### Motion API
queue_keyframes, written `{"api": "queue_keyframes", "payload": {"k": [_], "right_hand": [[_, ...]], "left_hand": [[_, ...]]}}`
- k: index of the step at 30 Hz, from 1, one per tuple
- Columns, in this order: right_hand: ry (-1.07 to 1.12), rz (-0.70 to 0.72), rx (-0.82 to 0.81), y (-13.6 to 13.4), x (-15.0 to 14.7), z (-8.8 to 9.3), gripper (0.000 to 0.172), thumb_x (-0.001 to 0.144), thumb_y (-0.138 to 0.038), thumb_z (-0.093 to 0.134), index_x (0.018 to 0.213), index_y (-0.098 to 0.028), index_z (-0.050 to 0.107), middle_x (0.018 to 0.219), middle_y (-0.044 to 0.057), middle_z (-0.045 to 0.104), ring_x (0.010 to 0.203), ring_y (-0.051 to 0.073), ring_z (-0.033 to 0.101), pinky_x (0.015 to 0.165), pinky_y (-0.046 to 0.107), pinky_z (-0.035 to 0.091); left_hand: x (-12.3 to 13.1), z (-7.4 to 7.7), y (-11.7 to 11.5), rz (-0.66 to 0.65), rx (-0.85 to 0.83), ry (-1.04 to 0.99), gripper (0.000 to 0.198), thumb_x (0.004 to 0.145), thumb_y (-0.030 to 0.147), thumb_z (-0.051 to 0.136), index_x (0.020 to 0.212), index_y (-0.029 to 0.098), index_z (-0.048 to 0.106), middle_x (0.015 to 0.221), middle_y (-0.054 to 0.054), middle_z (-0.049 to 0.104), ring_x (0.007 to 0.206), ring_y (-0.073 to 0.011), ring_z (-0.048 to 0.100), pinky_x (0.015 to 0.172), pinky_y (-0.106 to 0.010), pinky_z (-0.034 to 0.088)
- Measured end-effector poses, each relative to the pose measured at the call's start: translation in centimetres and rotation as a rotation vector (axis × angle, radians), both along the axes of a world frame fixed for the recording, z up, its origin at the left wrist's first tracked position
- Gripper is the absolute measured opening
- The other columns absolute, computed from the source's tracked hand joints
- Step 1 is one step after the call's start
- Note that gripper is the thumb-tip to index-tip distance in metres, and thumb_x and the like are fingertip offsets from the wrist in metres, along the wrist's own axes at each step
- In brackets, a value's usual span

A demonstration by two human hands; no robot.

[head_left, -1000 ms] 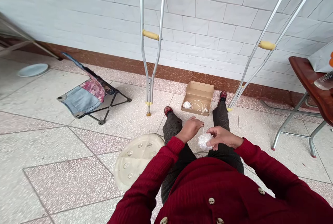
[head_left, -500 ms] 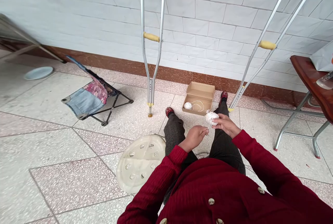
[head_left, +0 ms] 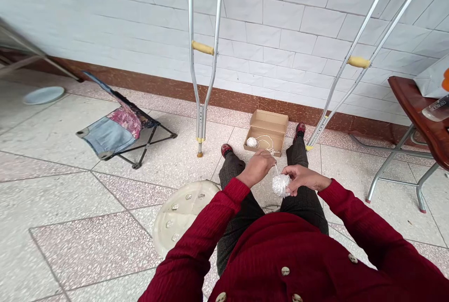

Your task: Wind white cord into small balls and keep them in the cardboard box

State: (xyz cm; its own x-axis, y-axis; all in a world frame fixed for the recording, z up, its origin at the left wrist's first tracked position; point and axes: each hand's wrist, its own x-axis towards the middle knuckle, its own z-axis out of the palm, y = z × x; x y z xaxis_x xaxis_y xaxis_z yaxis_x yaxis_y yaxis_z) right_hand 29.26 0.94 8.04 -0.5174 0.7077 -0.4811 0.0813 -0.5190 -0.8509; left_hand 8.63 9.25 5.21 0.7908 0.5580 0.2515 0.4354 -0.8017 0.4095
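And we're in a plain indoor rm: white tile wall (head_left: 280,25), speckled terrazzo floor (head_left: 70,246), aluminium crutches (head_left: 202,47), folding stool (head_left: 112,128). Home or care rm, can't tell which.

A white yarn ball (head_left: 281,185) stands out at lower centre against a dark red ribbed cardigan (head_left: 280,264) and grey-black flecked trousers (head_left: 234,173). Above lies a tan cardboard box (head_left: 265,126). White wall tiles (head_left: 277,25) top a reddish-brown band (head_left: 231,98). At left, a folding stool (head_left: 110,134) shows faded denim blue and pink floral patchwork.
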Motion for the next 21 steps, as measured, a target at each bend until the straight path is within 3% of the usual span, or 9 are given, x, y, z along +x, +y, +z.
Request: {"api": "queue_keyframes", "payload": {"k": [7,12,16,21], "right_hand": [[-0.229,-0.099,0.091,2.3,-0.4,-2.1,0.04,0.052,-0.033,0.086,0.078,-0.014,0.061,0.06,-0.001,0.063,0.044,0.011,0.059,0.038,0.02,0.049],[-0.397,-0.405,0.23,4.5,-0.4,-3.6,0.041,0.049,-0.031,0.088,0.073,-0.016,0.057,0.056,-0.001,0.061,0.04,0.011,0.057,0.033,0.019,0.046],[-0.328,-0.657,0.256,5.9,0.2,-2.9,0.046,0.047,-0.029,0.088,0.078,-0.016,0.056,0.062,-0.002,0.061,0.045,0.01,0.058,0.039,0.02,0.051],[-0.165,-0.742,0.35,7.0,0.0,-0.3,0.052,0.048,-0.033,0.087,0.087,-0.017,0.057,0.076,-0.001,0.062,0.052,0.01,0.059,0.045,0.023,0.053]], "left_hand": [[1.6,2.5,0.2,0.004,0.148,0.154,0.023,0.088,0.015,0.049,0.071,0.015,0.064,0.073,-0.007,0.066,0.075,-0.0194,0.06,0.097,-0.041,0.036],[2.0,3.5,-0.3,0.068,0.175,0.149,0.022,0.086,0.015,0.049,0.072,0.013,0.066,0.073,-0.01,0.066,0.075,-0.0219,0.061,0.1,-0.044,0.034],[1.5,3.3,-0.4,0.126,0.056,0.021,0.025,0.09,0.017,0.046,0.076,0.015,0.066,0.076,-0.008,0.067,0.077,-0.02,0.06,0.096,-0.041,0.037],[1.0,3.0,-0.8,0.165,-0.237,-0.18,0.029,0.093,0.026,0.047,0.074,0.017,0.066,0.072,-0.002,0.065,0.076,-0.0166,0.059,0.079,-0.029,0.044]]}}
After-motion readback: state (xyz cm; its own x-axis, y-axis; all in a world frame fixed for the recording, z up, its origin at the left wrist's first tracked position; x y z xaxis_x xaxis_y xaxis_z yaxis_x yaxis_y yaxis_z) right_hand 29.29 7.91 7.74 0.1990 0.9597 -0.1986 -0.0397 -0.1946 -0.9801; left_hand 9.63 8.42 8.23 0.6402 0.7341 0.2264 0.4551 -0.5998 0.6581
